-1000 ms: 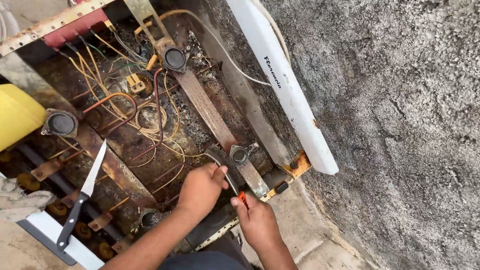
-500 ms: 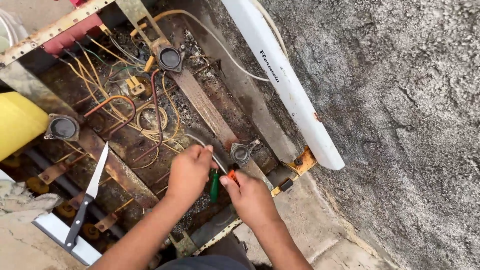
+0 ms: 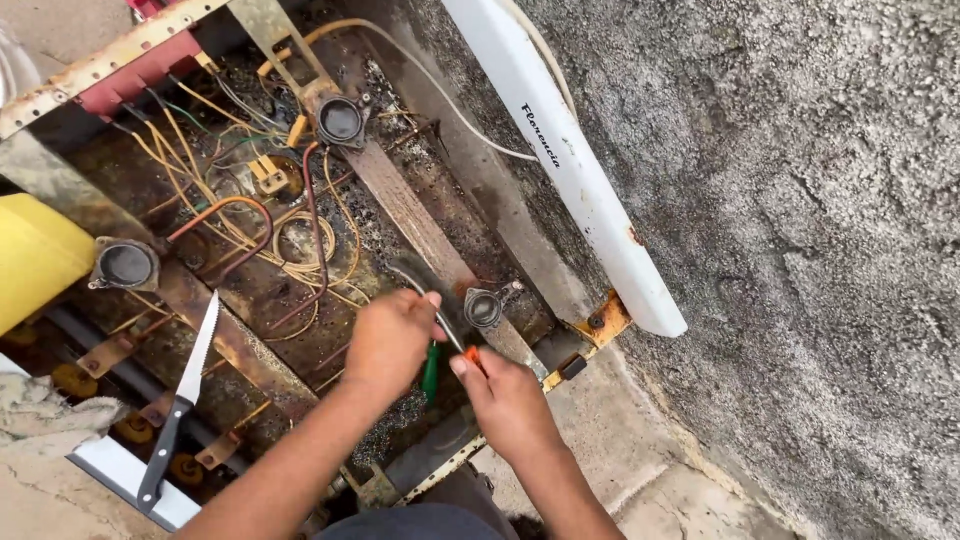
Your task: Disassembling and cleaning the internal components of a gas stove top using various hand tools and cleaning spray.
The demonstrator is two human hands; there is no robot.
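Green-handled screwdriver (image 3: 431, 371), slim and partly hidden, sits in your left hand (image 3: 390, 338), closed around it; your right hand (image 3: 505, 400) pinches an orange-handled tool (image 3: 470, 354) beside the round burner socket (image 3: 483, 308).

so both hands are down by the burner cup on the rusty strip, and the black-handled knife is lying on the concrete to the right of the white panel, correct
Not quite. The left hand and right hand are indeed by the burner cup on the rusty strip, but the black-handled knife lies on the left, inside the opened appliance, far from the white panel. The head view shows it.
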